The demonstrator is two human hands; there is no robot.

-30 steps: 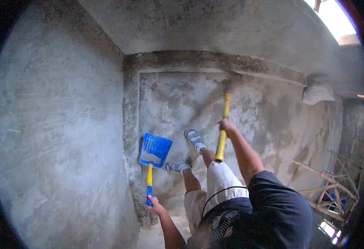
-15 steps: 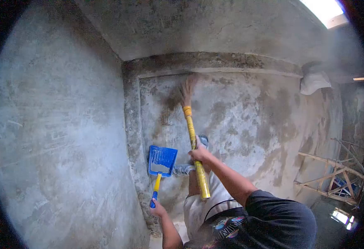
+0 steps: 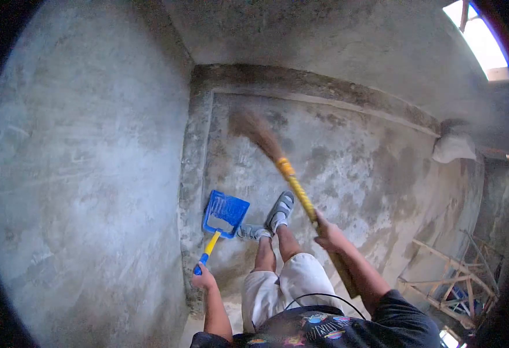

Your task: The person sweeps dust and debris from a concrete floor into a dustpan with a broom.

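My left hand (image 3: 203, 279) is closed around the blue end of the handle of a blue dustpan (image 3: 226, 210). The dustpan rests on the concrete floor, with some pale debris in it near the handle. In my right hand (image 3: 331, 234) is the yellow handle of a broom (image 3: 298, 188), gripped partway along. The broom slants up and left, its brown bristles blurred by motion over the floor near the far left corner. The handle's lower end reaches back beside my right forearm.
A grey concrete wall (image 3: 103, 174) rises on the left, and a low ledge (image 3: 324, 95) runs along the far wall. My feet in grey sandals (image 3: 281, 209) stand beside the dustpan. A wooden frame (image 3: 454, 284) stands at the right; a whitish sack-like bundle (image 3: 454, 149) lies at the far right.
The broom has tilted, its bristles swinging left and its handle going right with my right hand. My view has turned somewhat. The dustpan stays in my left hand, slightly more slanted.
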